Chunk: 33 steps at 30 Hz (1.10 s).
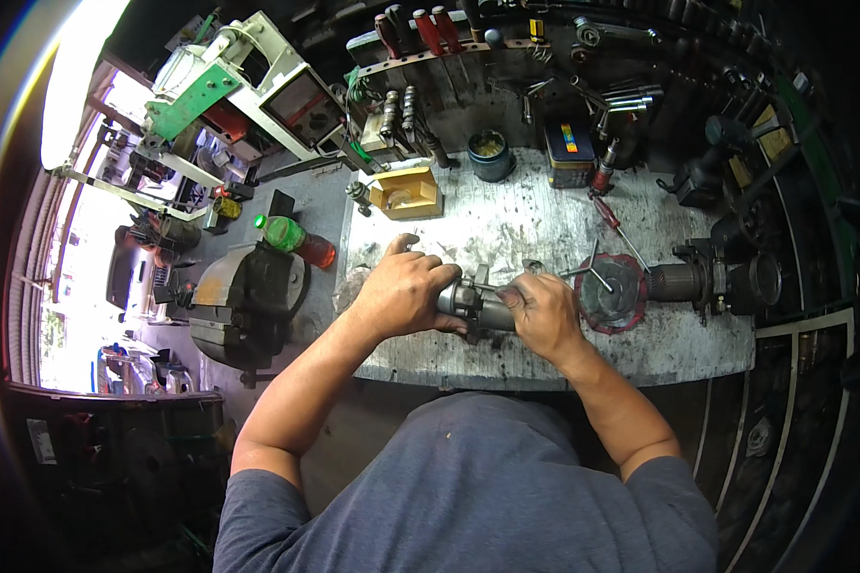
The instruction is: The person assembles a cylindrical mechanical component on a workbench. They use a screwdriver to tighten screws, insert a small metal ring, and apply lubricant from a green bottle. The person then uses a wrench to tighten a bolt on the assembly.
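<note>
At the far left of the frame a heavy bench vise [244, 306] sits off the edge of the workbench [506, 229], and just above it lies a bottle with a green top and a reddish base [294, 239]. Moving right, in the upper middle-left, a small yellow box [406, 191] rests on the scratched grey bench top. Your left hand [401, 291], a little left of centre, is wrapped over the left end of a grey metal motor-like part [473, 304], fingers curled down around it in a firm grip. The part itself lies crosswise at the centre of the frame, above the near edge of the bench, between both of your hands. Your right hand [545, 310], just right of centre, is closed around the part's right end, thumb pressing on top. Straight above, at the back of the bench, stands a dark round tin [491, 156] and beside it a dark box with a coloured label [569, 153]. Just right of your right hand lies a round reddish-rimmed dish [613, 291] with thin metal tools across it, a red-handled screwdriver [613, 218] above it, and further right a dark cylindrical assembly [717, 279].
</note>
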{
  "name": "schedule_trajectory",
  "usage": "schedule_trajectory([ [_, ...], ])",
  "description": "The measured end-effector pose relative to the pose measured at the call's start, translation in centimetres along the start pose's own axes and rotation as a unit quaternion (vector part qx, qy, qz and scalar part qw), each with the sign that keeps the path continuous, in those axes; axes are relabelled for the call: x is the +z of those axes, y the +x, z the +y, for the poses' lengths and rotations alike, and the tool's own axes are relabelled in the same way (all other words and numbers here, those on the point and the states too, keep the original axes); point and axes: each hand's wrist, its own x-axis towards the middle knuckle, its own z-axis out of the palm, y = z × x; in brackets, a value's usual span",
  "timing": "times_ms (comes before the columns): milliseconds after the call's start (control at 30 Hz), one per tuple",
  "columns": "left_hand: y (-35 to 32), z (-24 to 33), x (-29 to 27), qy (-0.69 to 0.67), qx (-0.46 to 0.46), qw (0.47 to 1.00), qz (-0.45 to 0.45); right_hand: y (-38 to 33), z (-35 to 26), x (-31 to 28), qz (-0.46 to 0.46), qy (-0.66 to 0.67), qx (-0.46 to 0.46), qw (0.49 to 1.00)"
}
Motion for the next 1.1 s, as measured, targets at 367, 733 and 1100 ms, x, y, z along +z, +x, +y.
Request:
schedule_trajectory([
  [367,0.1,0.1,-0.2,0.001,0.006,1.0,0.012,0.0,-0.1,-0.1,0.02,0.063,-0.001,0.998],
  [733,-0.2,0.2,0.4,0.006,0.034,0.997,0.071,1.3,0.0,-0.9,-0.065,0.098,0.045,0.992],
  [1100,-0.2,0.4,0.7,0.001,0.008,0.998,0.063,2.9,0.4,-1.3,-0.158,0.12,0.145,0.969],
])
